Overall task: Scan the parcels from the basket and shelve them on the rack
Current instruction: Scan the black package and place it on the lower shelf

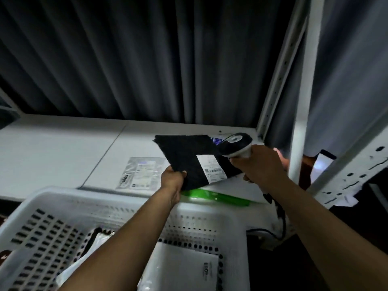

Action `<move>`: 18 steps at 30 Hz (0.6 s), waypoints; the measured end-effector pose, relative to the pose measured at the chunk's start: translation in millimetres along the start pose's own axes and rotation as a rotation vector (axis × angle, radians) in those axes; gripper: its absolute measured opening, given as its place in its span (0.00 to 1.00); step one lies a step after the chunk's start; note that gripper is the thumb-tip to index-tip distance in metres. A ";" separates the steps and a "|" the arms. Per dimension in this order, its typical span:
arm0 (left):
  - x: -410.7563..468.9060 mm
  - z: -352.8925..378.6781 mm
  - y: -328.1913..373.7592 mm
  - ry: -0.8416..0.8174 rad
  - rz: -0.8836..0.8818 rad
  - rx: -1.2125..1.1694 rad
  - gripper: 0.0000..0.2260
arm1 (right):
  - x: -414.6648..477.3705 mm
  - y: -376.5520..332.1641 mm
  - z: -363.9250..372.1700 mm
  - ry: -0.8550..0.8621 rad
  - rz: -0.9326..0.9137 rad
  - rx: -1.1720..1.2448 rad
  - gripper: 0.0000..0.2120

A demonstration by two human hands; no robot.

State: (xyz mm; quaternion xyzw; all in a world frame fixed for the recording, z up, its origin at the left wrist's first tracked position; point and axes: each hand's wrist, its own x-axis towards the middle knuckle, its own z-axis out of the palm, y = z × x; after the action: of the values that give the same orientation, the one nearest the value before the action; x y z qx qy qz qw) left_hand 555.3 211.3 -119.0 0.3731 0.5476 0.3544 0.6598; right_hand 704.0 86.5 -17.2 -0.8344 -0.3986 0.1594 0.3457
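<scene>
Above the rack shelf (pixel 52 148), the left hand (pixel 173 181) pinches a flat black parcel (pixel 184 156) by its near corner. The right hand (pixel 260 164) grips a scanner (pixel 237 143) over its white label (pixel 213 168). The parcel looks light, thin and floppy, so it is best held at an edge, leaving the label uncovered.

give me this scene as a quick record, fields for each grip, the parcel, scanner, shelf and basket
left grip: pinches the near corner of the black parcel, held above the shelf
right grip: holds the scanner, its head over the parcel's far right end
label: white, facing up on the black parcel
shelf: clear-wrapped parcel lying flat; green parcel at the front edge
basket: white, holds a white parcel and others
step: scanning, not yet shelved
</scene>
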 end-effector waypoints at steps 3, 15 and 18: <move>20.7 22.5 -3.6 -0.034 0.039 0.126 0.13 | -0.7 17.4 -8.6 -0.010 0.018 -0.119 0.15; 64.1 3.9 0.0 -0.095 0.065 0.534 0.32 | -28.0 16.9 9.2 -0.170 -0.169 -0.217 0.15; 39.2 -11.3 6.8 -0.114 0.095 0.498 0.25 | -37.1 5.2 13.4 -0.184 -0.218 -0.203 0.16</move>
State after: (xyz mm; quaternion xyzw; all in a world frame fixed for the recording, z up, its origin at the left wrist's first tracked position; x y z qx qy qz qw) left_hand 549.6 250.0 -132.4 0.5689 0.5617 0.2176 0.5599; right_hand 676.2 61.4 -30.8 -0.7987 -0.5307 0.1556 0.2372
